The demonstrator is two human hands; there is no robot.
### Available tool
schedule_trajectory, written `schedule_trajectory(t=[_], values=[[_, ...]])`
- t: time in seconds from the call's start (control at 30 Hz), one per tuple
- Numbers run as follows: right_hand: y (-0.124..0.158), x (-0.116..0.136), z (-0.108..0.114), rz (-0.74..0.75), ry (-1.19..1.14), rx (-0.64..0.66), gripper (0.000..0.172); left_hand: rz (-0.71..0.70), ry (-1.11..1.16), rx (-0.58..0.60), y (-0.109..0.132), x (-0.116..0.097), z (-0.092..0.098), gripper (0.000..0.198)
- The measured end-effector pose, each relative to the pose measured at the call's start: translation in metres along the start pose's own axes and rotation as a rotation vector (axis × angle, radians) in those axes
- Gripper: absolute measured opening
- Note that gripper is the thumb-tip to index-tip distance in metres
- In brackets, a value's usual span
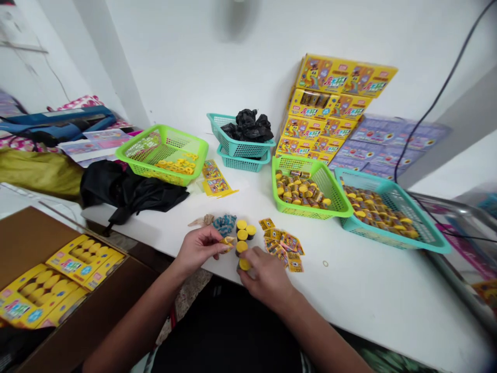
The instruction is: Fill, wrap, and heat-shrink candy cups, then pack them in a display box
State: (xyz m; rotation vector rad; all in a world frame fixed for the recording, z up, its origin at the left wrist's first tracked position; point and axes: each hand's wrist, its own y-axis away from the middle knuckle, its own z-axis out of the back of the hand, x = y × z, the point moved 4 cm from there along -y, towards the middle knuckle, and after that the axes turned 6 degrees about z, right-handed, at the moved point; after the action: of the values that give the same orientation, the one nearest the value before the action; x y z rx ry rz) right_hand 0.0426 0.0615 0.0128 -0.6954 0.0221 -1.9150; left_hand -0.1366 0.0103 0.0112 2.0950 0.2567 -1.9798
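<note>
My left hand (199, 249) pinches a small yellow piece (228, 241), perhaps a printed card, between thumb and fingers. My right hand (267, 273) is closed around a small dark cup with a yellow lid (244, 264) at the table's front edge; some of its fingers are hidden. Several more yellow-lidded cups (242, 234) stand upright just beyond it. A loose pile of small printed yellow cards (282, 243) lies right of my right hand. Beyond my left hand rests a blue-grey patterned cloth bundle (224, 225), beside a beige scrap (203, 221).
Green baskets hold yellow pieces (176, 165) and yellow-lidded cups (301, 190); a teal basket (392, 235) holds more. Yellow boxes (322, 116) are stacked against the wall. A black umbrella (134, 186) lies left. An open carton (27, 233) with yellow boxes sits lower left.
</note>
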Motion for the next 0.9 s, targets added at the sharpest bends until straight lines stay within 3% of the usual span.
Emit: schedule_trajectory(t=[0.13,0.23,0.33,0.43,0.6,0.77,0.9], values=[[0.013,-0.019,0.036,-0.255,-0.589,-0.327,0.021,-0.098,-0.104,0.058,0.004,-0.011,-0.013,0.029],[0.014,-0.018,0.054,-0.289,-0.929,-0.368,0.027,-0.259,-0.254,0.116,0.008,-0.024,-0.029,0.022],[0.013,-0.010,0.063,-0.269,-0.956,-0.327,0.027,-0.403,-0.351,0.197,0.012,-0.036,-0.045,0.016],[0.014,-0.006,0.067,-0.277,-0.907,-0.332,0.024,-0.442,-0.353,0.220,0.014,-0.039,-0.057,0.016],[0.018,-0.004,0.068,-0.304,-0.895,-0.375,0.024,-0.298,-0.243,0.228,0.009,-0.027,-0.064,0.020],[0.017,-0.007,0.070,-0.314,-0.787,-0.417,0.024,-0.058,-0.104,0.329,0.002,-0.011,-0.071,0.027],[0.016,-0.010,0.064,-0.357,-0.848,-0.426,0.026,0.057,0.033,0.345,0.000,-0.004,-0.077,0.028]])
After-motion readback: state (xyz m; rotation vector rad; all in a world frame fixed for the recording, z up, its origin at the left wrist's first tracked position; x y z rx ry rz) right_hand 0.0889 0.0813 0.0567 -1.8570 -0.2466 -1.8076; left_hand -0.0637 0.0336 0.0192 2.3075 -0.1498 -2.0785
